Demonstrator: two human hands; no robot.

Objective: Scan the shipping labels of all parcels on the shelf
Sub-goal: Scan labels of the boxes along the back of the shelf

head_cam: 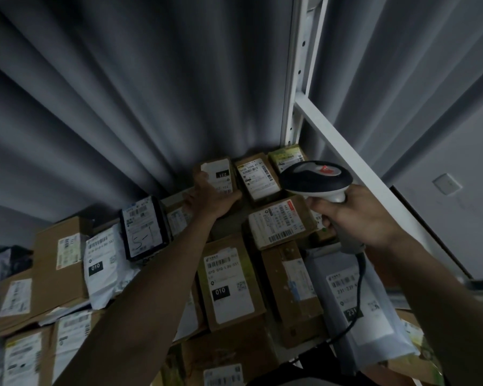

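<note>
While my left hand (pixel 212 196) reaches to the back of the shelf, its fingers curl round a small brown parcel (pixel 221 174) at about twelve o'clock from the frame's middle, thumb on the near edge. That parcel's white label (pixel 218 169) faces up and reads 231, printed upside down to me. My right hand (pixel 354 215), at three o'clock, is wrapped tightly round the grip of one handheld scanner (pixel 315 179), grey and dark with a red mark on its head; the head points toward the back row, and one black cable (pixel 359 288) hangs from the handle.

Count: one scanner, two hands, and at least a dozen parcels in view; the exact total I cannot tell, since several overlap. Most are brown cartons, each with a white barcode label. Two pale plastic mailers are noted: a white mailer (pixel 106 263) at nine o'clock marked 010 and a grey mailer (pixel 354 299) at five o'clock marked 231. One black-edged parcel (pixel 144 229) leans tilted at ten o'clock. A long carton (pixel 229 280) at six o'clock also reads 010.

The parcels lie flat and crowded on the shelf. A white metal upright (pixel 296 79) with holes rises at one o'clock, joined by a slanting rail (pixel 354 160). Grey pleated curtain (pixel 123 93) hangs behind. Lighting is dim.
</note>
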